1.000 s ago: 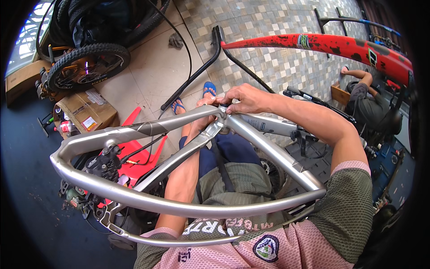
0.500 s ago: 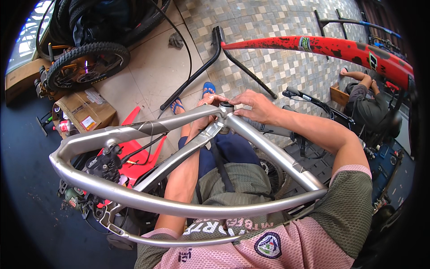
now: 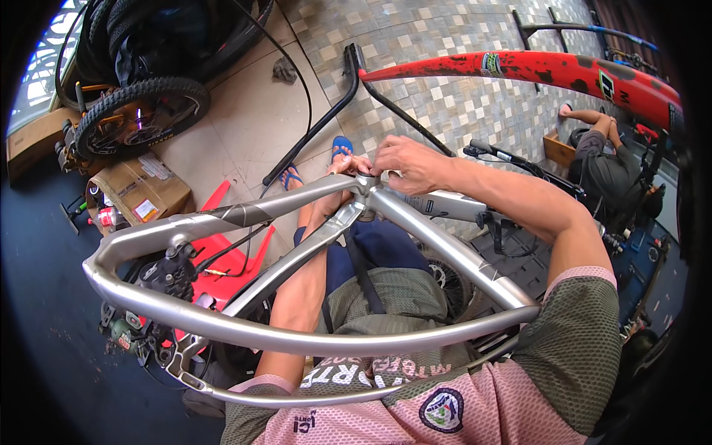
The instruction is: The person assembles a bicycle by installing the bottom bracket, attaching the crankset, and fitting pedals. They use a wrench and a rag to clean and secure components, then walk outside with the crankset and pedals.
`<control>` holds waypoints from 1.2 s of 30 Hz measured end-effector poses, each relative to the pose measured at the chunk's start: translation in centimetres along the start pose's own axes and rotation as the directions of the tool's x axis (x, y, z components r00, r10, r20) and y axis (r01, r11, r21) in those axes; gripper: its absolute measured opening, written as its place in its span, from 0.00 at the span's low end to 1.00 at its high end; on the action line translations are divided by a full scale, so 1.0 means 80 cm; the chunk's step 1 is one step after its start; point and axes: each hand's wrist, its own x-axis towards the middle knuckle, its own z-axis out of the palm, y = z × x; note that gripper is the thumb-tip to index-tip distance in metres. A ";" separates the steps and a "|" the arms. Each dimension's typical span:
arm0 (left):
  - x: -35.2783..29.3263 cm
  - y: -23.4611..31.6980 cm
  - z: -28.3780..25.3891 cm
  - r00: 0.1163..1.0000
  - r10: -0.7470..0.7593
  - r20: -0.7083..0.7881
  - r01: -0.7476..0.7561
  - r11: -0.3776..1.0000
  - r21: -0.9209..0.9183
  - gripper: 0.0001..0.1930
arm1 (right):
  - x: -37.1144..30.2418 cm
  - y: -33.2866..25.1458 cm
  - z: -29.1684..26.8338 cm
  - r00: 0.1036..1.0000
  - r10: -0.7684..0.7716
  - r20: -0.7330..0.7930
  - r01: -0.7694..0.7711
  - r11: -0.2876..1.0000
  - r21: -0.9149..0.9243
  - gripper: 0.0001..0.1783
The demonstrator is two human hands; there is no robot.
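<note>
Two hands at silver bicycle frame (image 3: 311, 337) joint, smooth curved tubes, brushed sheen

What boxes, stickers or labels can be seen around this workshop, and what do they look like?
Cardboard box: on the floor at left, beside a bicycle wheel; brown, with a white label and a smaller white and red one.
Sticker on the red bicycle frame: near its left end, upper right; small, green and white.
Round badge: on the person's pink shirt, bottom edge; dark with a white ring.
No screens or signs in view.
</note>
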 end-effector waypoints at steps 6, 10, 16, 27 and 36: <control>-0.011 -0.002 0.001 0.984 0.089 -0.155 -0.086 0.996 0.022 0.23 | -0.001 0.019 0.002 0.990 0.125 0.068 -0.136 0.972 0.190 0.21; -0.013 -0.002 -0.008 0.956 0.016 -0.295 -0.015 1.000 0.004 0.23 | -0.003 0.019 0.003 0.999 -0.026 -0.043 0.034 0.981 0.193 0.23; -0.038 0.000 -0.014 0.921 -0.041 -0.388 -0.011 0.991 -0.133 0.19 | 0.005 0.003 -0.014 0.959 0.203 0.195 -0.264 0.893 0.365 0.22; -0.083 0.011 -0.052 0.910 0.001 -0.415 -0.025 0.998 -0.053 0.22 | 0.048 -0.007 -0.017 0.923 0.242 0.300 -0.272 0.960 0.061 0.19; -0.165 0.013 -0.127 0.878 0.055 -0.476 -0.107 0.991 -0.084 0.22 | 0.076 -0.047 -0.023 0.776 0.459 0.433 -0.411 0.888 -0.206 0.18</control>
